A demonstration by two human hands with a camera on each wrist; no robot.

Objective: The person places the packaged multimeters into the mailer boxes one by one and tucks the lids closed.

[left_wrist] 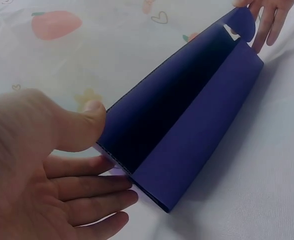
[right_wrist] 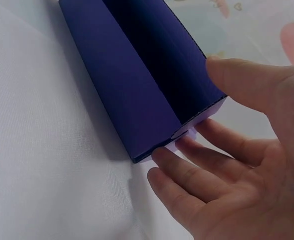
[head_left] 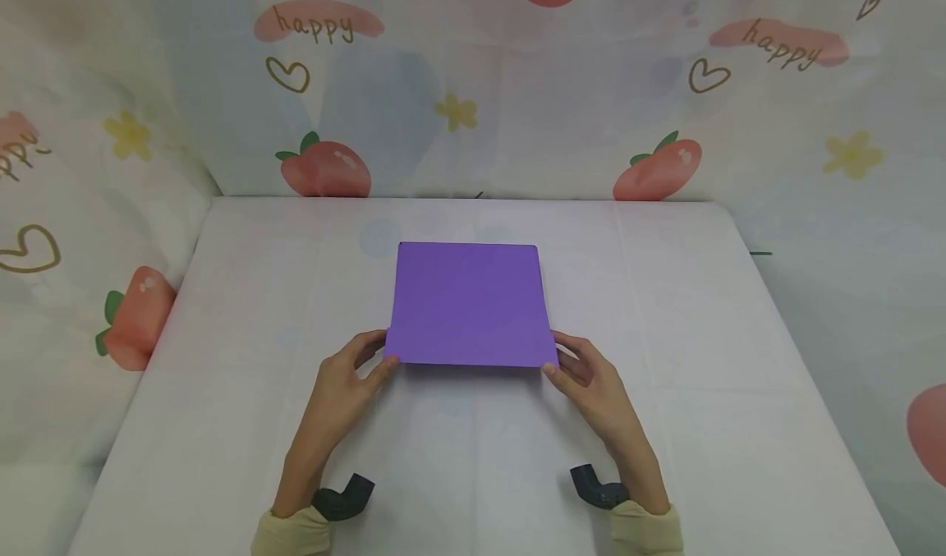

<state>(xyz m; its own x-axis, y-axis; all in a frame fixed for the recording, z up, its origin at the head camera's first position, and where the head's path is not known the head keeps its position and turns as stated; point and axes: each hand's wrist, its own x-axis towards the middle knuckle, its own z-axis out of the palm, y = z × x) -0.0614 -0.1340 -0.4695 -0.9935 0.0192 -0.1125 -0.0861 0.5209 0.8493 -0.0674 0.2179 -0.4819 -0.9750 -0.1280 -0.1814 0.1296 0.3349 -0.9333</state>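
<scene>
Paper (head_left: 469, 301), a purple sheet, lies mid-surface (head_left: 222, 392), its near edge lifted; it looks light, thin, easily creased, best taken at the corners; left hand (head_left: 347, 379) pinches the 7 o'clock corner, right hand (head_left: 591, 375) the 5 o'clock one, thumbs on top.

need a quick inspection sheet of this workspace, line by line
surface: table under a plain white cloth with faint creases
job's things: one purple paper sheet, its near edge raised off the cloth; the wrist views show it bent along a crease
clutter: nothing seen
grippers: left hand pinches the sheet's near left corner; right hand pinches the near right corner
cables: nothing seen; a dark camera mount sits at each wrist
surroundings: fabric backdrop printed with strawberries, hearts, flowers and the word happy, behind and beside the table
</scene>
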